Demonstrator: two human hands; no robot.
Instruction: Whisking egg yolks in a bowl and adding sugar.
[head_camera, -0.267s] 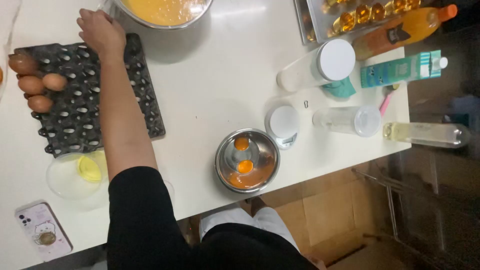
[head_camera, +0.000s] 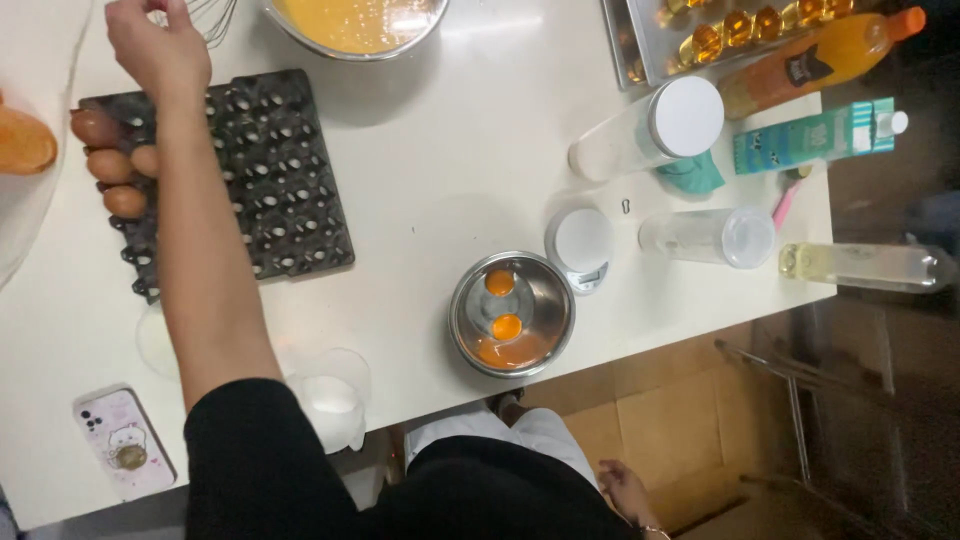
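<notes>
Left hand, fingers clamped on whisk, above egg tray; right hand low, fingers loosely apart.

A wire whisk shows only partly at the counter's far edge, its thin metal loops fanning out just beside the closed fingers of the left hand, which seems to grip its handle. Its loops lie between that hand and a steel mixing bowl.
</notes>
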